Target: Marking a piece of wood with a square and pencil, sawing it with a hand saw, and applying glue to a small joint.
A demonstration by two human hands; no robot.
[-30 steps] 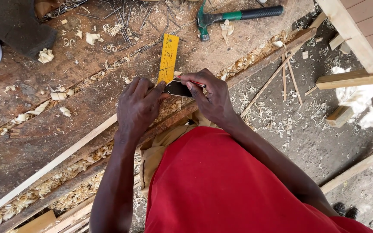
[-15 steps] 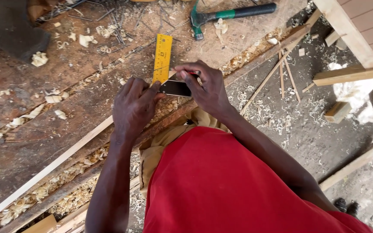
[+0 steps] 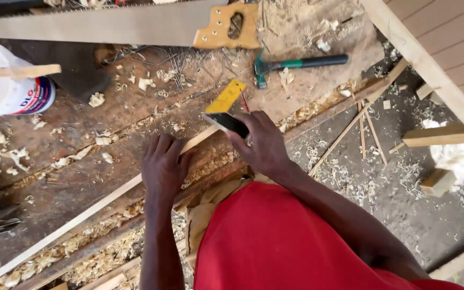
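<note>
A long thin pale wood strip (image 3: 81, 215) lies diagonally on the worn wooden workbench (image 3: 81, 134). My left hand (image 3: 163, 167) presses flat on the strip, fingers apart. My right hand (image 3: 261, 144) grips the dark stock of a try square (image 3: 225, 111), whose yellow blade points up and right across the strip's upper end. A thin red pencil (image 3: 245, 103) pokes out above my right hand, beside the blade.
A hand saw (image 3: 135, 24) with a wooden handle lies along the back. A green-handled claw hammer (image 3: 296, 63) rests behind the square. A white bucket (image 3: 6, 91) stands at the left. Wood shavings and offcuts (image 3: 436, 181) litter the ground at the right.
My left hand has come off the square and moved down-left onto the strip. My right hand keeps the square, now turned more to the right. The view has shifted, showing the saw.
</note>
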